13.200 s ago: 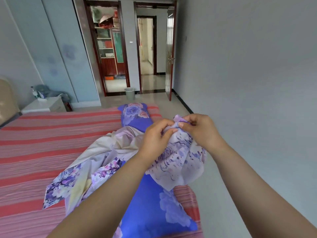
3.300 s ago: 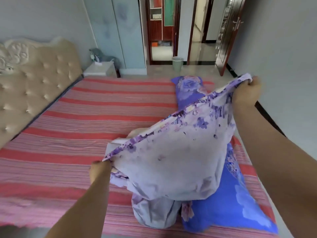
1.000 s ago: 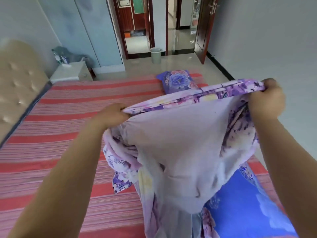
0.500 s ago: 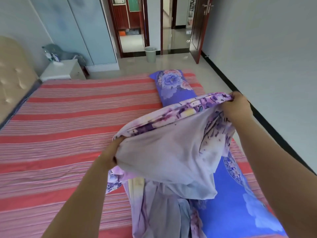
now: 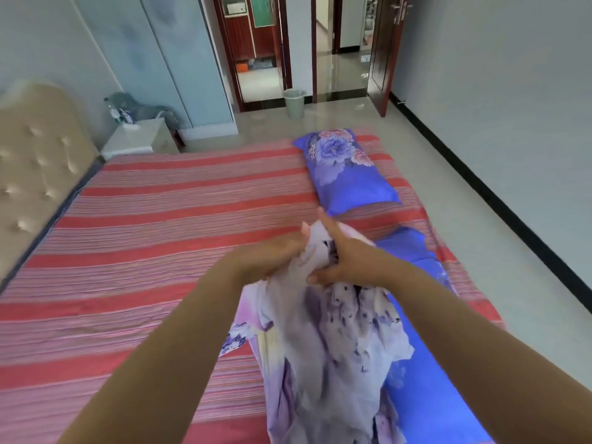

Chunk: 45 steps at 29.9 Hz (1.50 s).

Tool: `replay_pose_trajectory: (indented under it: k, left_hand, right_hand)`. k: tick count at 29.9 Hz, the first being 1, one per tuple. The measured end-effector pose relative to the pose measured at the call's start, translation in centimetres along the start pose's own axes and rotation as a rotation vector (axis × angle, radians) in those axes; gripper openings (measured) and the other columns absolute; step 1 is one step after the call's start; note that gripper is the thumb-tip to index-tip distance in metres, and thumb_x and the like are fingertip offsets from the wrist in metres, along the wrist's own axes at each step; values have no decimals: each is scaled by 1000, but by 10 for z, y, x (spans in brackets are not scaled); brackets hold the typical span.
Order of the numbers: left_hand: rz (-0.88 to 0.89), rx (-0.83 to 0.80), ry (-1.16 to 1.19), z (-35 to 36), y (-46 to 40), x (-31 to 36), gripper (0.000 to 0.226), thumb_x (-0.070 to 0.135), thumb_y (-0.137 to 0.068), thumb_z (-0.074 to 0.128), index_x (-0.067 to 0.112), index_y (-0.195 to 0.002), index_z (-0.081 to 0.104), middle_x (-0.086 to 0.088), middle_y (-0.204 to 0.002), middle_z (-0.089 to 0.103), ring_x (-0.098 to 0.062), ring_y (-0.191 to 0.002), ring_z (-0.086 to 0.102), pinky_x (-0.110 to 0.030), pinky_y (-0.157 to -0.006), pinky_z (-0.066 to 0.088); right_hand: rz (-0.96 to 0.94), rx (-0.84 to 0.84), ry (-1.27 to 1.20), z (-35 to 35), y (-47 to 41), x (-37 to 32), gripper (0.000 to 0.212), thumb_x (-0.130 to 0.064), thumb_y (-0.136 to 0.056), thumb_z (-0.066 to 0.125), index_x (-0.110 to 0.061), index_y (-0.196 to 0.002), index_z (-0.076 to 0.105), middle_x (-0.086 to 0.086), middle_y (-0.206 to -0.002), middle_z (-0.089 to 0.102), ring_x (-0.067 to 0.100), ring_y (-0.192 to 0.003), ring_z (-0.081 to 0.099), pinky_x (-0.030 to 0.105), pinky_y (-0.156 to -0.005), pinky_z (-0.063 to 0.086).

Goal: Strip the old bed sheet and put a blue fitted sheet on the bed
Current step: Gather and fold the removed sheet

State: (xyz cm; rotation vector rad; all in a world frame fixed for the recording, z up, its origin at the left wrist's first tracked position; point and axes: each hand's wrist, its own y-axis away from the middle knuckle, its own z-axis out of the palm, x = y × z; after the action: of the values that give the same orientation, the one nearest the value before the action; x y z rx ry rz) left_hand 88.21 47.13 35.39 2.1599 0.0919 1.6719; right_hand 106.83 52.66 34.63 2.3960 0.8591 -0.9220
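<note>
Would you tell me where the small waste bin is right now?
In the head view, the waste bin stands on the floor beyond the bed's far side, between the two doorways.

Two bare forearms enter from 6 o'clock, no sleeves, watch or rings showing; left hand (image 5: 275,254) and right hand (image 5: 344,261) ungloved, somewhat motion-blurred.

Thin matt floral cloth (image 5: 323,341); glossy tiled floor (image 5: 346,91).
</note>
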Motion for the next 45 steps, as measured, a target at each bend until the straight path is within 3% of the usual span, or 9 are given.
replay_pose_trajectory:
  k: [3,7,11,19,24,29,36,40,45]
  left_hand:
    - [64,-85,-231,6,3,-27,54,46,-82,68,25,-130,53,10,-121,63,-6,-110,60,-24,-95,48]
    - [163,244,-468,5,10,-71,52,17,-75,78,21,-121,55,12,-104,59,5,-85,55,-9,-76,43]
    - [-22,728,-367,12,8,-131,29,43,-74,66,27,-81,43,4,-77,57,-23,-72,57,-37,-67,47]
    - [-139,351,-233,-11,-1,-174,48,23,-95,48,14,-141,39,-13,-133,55,-34,-117,55,-35,-91,46]
    - [-96,263,207,-27,2,-167,56,-6,-96,30,22,-144,33,-17,-131,53,-43,-92,61,-36,-38,51]
    - [-25,409,34,-13,-19,-167,60,42,-69,60,27,-123,40,-3,-125,53,-26,-113,56,-44,-94,51]
    - [-116,640,53,-34,-21,-138,33,9,-89,50,8,-119,60,-7,-110,63,-29,-109,60,-33,-87,45]
    - [-3,740,-37,-94,-27,-111,34,-7,-84,47,-5,-114,63,-24,-105,65,-33,-104,61,-38,-84,45]
    - [143,883,271,-186,-41,10,32,-3,-89,42,-3,-116,59,-17,-109,64,-27,-103,59,-34,-85,46]
  right_hand:
    - [118,64,261,16,0,-3,44,-34,-79,69,-30,-120,55,-2,-117,63,22,-111,57,28,-80,39]
    - [104,224,360,25,10,-24,11,-32,-79,62,-30,-88,58,1,-96,66,26,-95,59,29,-69,37]
    - [44,379,60,24,16,-62,16,-28,-70,64,-13,-74,58,6,-73,62,26,-75,59,38,-73,50]
    - [-50,489,-166,9,38,-125,20,7,-74,62,-3,-66,47,-6,-61,40,5,-57,36,20,-54,32]
    - [-40,608,-207,10,66,-130,19,2,-71,63,-10,-65,50,-12,-58,43,4,-57,38,22,-54,32]
    - [-42,616,-197,20,85,-146,33,13,-75,63,-13,-63,45,-11,-59,40,2,-56,36,18,-51,30]
    - [279,822,162,0,114,-87,10,-19,-67,57,-18,-73,49,-2,-64,50,17,-62,46,29,-59,38]
    - [737,588,475,15,107,-12,26,-30,-79,62,-19,-100,52,9,-95,64,30,-85,57,32,-69,42]
    - [662,673,343,31,38,-14,26,-21,-83,51,-14,-107,42,15,-101,64,36,-89,61,35,-70,42]
